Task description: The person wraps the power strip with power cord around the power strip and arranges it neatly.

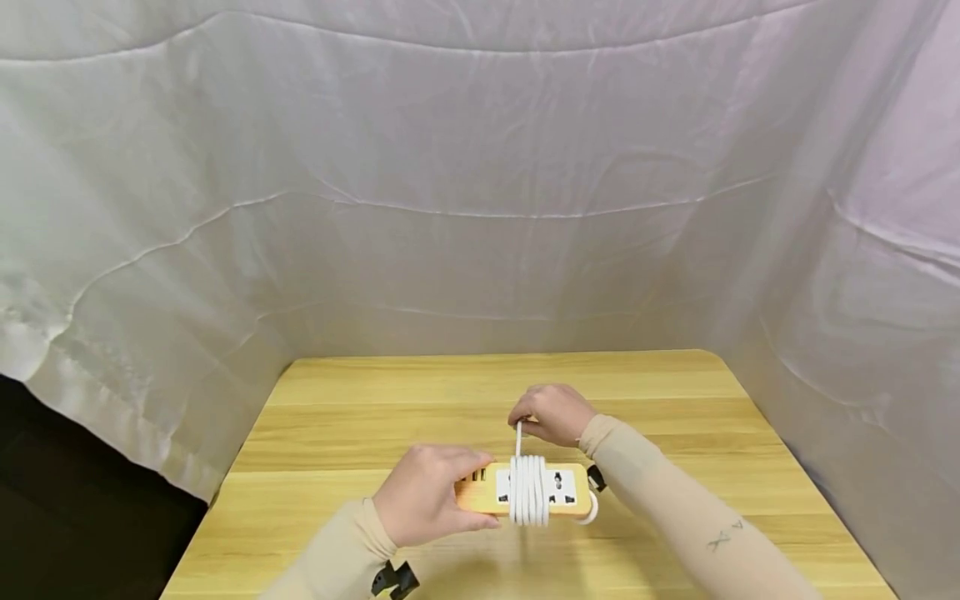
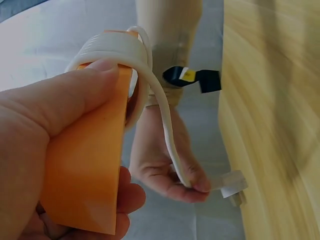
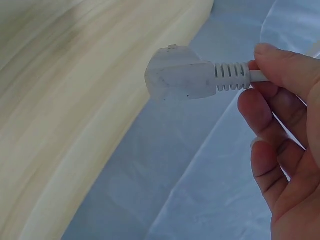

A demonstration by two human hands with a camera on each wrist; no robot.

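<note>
An orange-yellow power strip point(image 1: 480, 492) with white socket panels is held above the table by my left hand point(image 1: 427, 496), thumb and fingers on its left end. Several turns of white cord point(image 1: 529, 492) wrap around the strip's middle, and a short loop sticks out at its right end. My right hand point(image 1: 553, 414) is beyond the strip, pinching the cord's free end between thumb and fingers. In the right wrist view the white plug point(image 3: 182, 75) juts out past those fingertips, its ribbed neck beside them. From the wrapped turns the cord runs taut to that pinch.
The wood-grain table point(image 1: 337, 417) lies under both hands. Pale grey curtain point(image 1: 480, 250) hangs behind it and along both sides. A dark area point(image 1: 75, 492) shows at the lower left, past the table's edge. Black wrist mounts point(image 1: 395, 578) sit on the sleeves.
</note>
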